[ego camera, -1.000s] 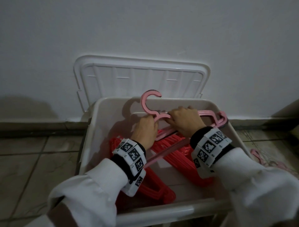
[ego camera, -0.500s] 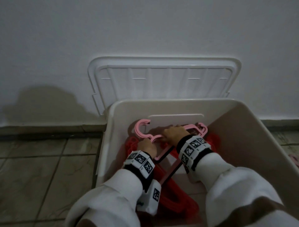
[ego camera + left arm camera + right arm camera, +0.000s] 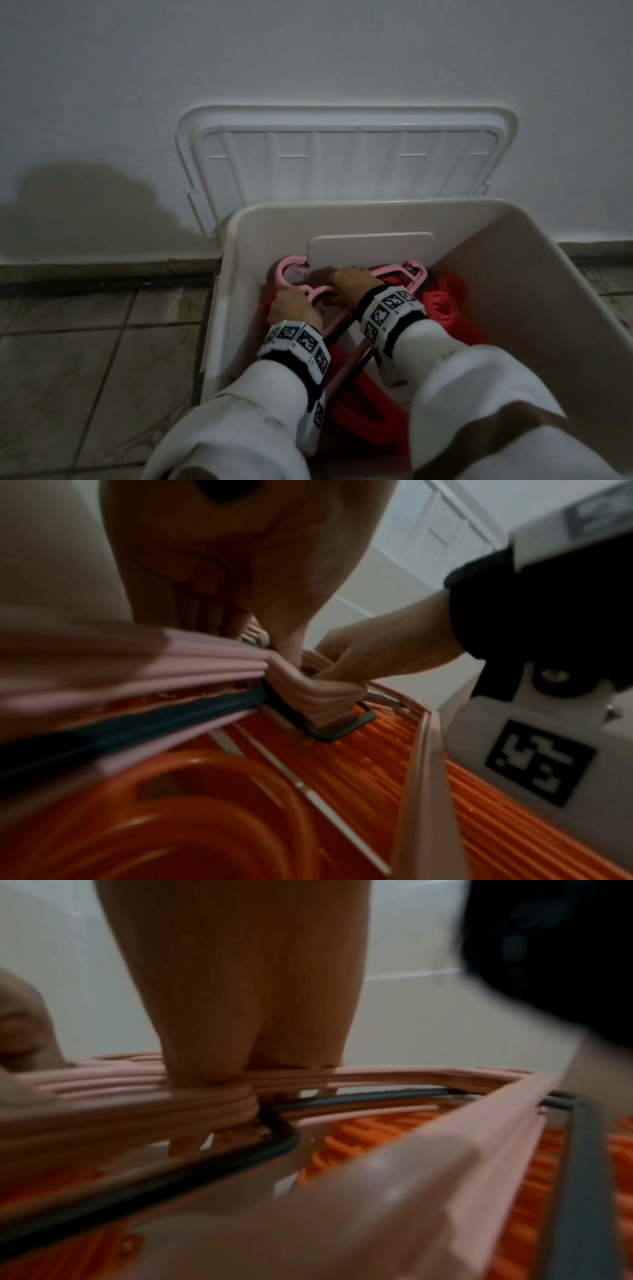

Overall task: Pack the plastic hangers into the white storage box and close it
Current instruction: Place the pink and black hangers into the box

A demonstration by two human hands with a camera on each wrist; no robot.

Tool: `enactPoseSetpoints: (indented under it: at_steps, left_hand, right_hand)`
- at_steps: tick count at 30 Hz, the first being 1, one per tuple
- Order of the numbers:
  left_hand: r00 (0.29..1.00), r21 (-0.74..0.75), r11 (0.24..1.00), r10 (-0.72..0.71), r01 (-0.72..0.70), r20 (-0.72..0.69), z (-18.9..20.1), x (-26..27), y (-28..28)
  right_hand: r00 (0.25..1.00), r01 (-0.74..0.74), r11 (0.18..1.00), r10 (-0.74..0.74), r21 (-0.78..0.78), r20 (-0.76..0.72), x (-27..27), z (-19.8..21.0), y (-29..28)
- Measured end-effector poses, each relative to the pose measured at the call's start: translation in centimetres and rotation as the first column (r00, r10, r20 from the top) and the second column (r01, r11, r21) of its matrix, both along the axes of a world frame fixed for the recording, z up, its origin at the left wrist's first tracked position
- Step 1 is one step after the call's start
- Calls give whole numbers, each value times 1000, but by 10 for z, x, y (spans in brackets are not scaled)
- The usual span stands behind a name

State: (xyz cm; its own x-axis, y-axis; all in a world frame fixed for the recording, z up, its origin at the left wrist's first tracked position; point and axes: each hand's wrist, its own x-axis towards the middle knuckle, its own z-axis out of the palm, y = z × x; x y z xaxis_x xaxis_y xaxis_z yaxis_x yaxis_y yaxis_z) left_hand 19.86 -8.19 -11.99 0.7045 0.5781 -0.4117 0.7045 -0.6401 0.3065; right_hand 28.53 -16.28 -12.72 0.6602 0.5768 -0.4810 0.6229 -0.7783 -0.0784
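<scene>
Pink plastic hangers (image 3: 394, 272), bundled above red plastic hangers (image 3: 442, 305) inside the white storage box (image 3: 534, 291), gripped by my curled left hand (image 3: 294, 306) and right hand (image 3: 352, 282).

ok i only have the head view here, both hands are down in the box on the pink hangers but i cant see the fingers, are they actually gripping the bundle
Observer: Yes. In the left wrist view the left hand has its fingers curled round the pink hangers near the neck.
Operator: and the right one
Observer: The right wrist view shows the right hand with its thumb wrapped over the top bars of the same bundle.
Operator: all pink in that bundle?
Observer: No. A dark hanger sits in it, under the pink bars.
Operator: whats under them
Observer: The red hangers, lying directly below in the white storage box.
</scene>
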Motion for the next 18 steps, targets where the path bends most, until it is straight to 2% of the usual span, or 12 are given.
enactPoseSetpoints:
  at_steps: [5, 10, 14, 18]
  left_hand:
    - [992, 93, 988, -117, 121, -51, 0, -2, -1]
    - [977, 82, 974, -204, 209, -61, 2, -6, -3]
    - [974, 31, 974, -223, 224, -25, 7, -9, -5]
    - [967, 82, 964, -252, 254, -24, 8, -9, -10]
  right_hand:
    - [999, -10, 999, 11, -37, 30, -2, -1, 0]
    - [998, 4, 998, -8, 69, 56, -5, 14, -7]
    - [999, 13, 1000, -13, -11, 32, -10, 20, -10]
    - [998, 27, 998, -24, -50, 50, -14, 18, -10]
